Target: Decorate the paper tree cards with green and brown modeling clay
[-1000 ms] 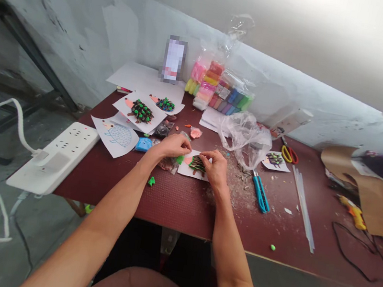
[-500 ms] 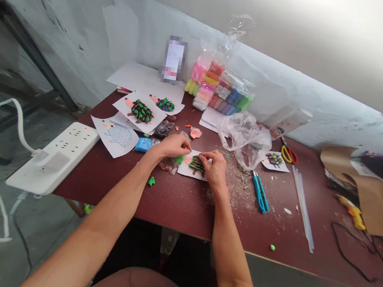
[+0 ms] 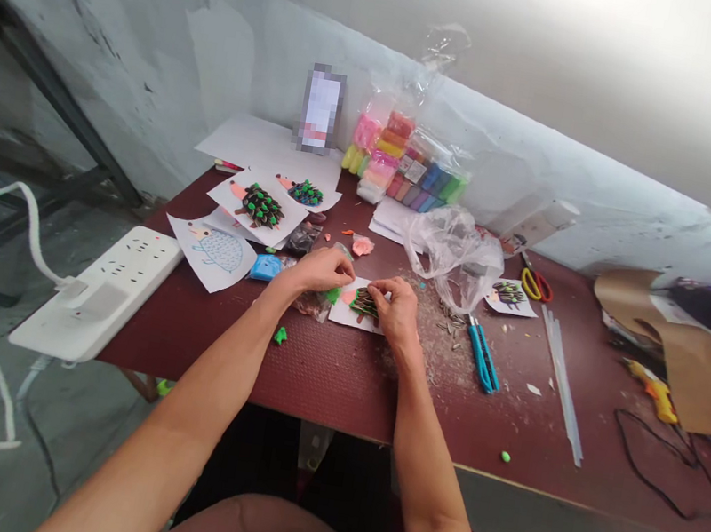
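Note:
A small white card (image 3: 340, 310) with a hedgehog of pink and green clay and dark spines lies on the dark red table. Over its left side is my left hand (image 3: 326, 269), thumb and fingertips pinched together; whatever they hold is too small to name. My right hand (image 3: 398, 309) covers the card's right side, its fingertips also pinched close above the spines, their contents hidden. Green clay (image 3: 332, 296) shows just below my left hand. Another green lump (image 3: 280, 336) rests nearer the front edge.
Hedgehog pictures (image 3: 261, 206) and a blue clay pack (image 3: 266, 267) lie left. Behind are coloured clay packs (image 3: 423, 178) and a clear bag (image 3: 452, 250). Blue-handled pliers (image 3: 482, 358), scissors (image 3: 534, 283) and a yellow glue gun (image 3: 652, 392) lie right. A power strip (image 3: 98, 293) stands at the left edge.

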### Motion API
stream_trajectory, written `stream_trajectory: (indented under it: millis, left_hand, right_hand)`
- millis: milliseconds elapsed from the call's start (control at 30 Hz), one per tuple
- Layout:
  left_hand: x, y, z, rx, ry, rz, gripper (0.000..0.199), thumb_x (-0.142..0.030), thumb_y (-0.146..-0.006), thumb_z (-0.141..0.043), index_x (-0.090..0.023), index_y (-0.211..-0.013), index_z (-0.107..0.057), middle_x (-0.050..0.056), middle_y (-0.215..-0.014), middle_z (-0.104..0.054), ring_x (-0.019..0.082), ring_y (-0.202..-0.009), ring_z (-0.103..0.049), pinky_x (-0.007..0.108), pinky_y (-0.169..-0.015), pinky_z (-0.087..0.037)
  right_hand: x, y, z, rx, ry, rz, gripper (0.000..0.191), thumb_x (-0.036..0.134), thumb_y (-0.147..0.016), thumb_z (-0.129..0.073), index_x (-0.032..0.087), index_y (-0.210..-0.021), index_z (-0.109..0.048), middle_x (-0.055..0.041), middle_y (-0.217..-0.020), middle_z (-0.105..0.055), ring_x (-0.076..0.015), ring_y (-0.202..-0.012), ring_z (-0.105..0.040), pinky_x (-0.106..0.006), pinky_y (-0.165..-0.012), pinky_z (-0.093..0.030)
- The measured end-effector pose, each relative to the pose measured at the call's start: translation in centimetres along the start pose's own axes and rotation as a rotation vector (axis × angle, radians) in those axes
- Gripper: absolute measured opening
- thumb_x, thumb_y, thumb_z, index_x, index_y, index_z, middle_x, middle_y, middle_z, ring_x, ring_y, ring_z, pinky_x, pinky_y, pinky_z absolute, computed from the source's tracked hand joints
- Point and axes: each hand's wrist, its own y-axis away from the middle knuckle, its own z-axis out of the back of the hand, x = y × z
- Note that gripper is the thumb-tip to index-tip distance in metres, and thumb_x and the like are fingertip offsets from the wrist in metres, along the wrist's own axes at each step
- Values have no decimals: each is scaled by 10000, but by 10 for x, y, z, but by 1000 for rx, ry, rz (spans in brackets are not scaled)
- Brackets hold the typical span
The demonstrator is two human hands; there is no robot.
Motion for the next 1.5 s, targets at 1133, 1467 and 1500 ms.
stream_trajectory:
  millis: [1133,1467,1500]
  left_hand:
    - [-1,1,1,4,-6,15,289,-238,-816,-605,-142,-974,-826,82,-946,-800,219,-865,-711,257,-752,-493]
    - [-1,1,1,6,-4,6,288,-245,-819,-600,-141,-964,-825,81,-941,-800,213,-844,-707,261,-751,-495]
    - [-1,1,1,7,-4,6,287,-247,-818,-601,-143,-964,-825,80,-940,-801,213,-846,-708,261,-749,-494]
  right_hand:
    - [0,0,5,28,28,23,182,223,-882,-632,233,-907,-812,-66,-874,-708,-208,-838,-622,-342,-819,-452]
    - [5,1,8,-8,15,1,95,205,-832,-677,211,-787,-761,-39,-809,-694,-185,-773,-604,-322,-790,-451]
    - [4,1,8,-8,19,-9,87,211,-828,-687,212,-797,-769,-40,-815,-697,-184,-772,-606,-321,-787,-451]
